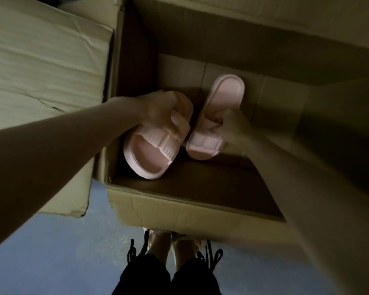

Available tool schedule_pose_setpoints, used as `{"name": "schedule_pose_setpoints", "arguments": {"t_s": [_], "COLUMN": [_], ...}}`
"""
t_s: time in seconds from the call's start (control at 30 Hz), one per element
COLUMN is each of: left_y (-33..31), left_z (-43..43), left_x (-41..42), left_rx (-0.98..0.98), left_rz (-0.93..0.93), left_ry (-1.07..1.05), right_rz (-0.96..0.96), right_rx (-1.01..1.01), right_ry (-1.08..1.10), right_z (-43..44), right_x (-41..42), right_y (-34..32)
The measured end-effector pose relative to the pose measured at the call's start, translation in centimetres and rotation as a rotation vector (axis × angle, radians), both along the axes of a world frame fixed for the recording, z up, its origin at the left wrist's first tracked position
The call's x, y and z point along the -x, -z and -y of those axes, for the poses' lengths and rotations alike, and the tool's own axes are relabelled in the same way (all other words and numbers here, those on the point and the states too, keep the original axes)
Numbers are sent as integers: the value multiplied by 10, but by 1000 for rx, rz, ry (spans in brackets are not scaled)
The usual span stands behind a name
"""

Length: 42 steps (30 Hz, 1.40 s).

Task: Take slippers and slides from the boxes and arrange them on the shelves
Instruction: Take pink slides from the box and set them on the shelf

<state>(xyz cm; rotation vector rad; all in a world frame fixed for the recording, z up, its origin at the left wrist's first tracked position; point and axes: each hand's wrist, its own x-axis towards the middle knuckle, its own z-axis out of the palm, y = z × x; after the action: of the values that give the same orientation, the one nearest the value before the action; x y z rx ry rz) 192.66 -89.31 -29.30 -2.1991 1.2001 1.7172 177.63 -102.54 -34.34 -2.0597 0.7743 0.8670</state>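
Observation:
Two pale pink slides are inside a large open cardboard box (179,207). My left hand (160,111) grips the left slide (149,154) by its ribbed strap, the toe end pointing toward me and tilted up. My right hand (232,128) pinches the strap of the right slide (224,96), whose heel end points away from me along the box bottom. The two slides lie side by side, almost touching at the straps. No other footwear shows in the box.
The box's left flap (41,67) is folded out flat and another flap (339,124) stands at the right. My feet (173,245) stand on the blue floor (51,252) right against the box's near wall.

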Motion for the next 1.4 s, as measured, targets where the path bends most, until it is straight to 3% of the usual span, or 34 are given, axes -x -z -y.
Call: {"name": "schedule_pose_setpoints", "arguments": {"t_s": [0.2,0.43,0.63,1.0,1.2,1.4], "left_y": [-38,-152,-308,-715,-854,-932], "left_z": [9,11,9,-53,-113,-194], "left_x": [-7,0,-1,-37,-62,-100], "left_rx": [27,106,196,474,592,618], "left_rz": [13,-3,-38,445,647,762], "left_ry": [-47,-78,-200,-167,-216,-167], "right_rz": [0,-1,-1,290,292,436], "right_rx": [-41,-55,-14,286,362,551], "right_ry": [67,89,43,-330,-441,-519], "right_z": [14,38,61,24,-30,-111], "right_x": [8,15,-3,-87,-134,-171], "right_y": [-50,-176,-341,-755,-908,-1001]}}
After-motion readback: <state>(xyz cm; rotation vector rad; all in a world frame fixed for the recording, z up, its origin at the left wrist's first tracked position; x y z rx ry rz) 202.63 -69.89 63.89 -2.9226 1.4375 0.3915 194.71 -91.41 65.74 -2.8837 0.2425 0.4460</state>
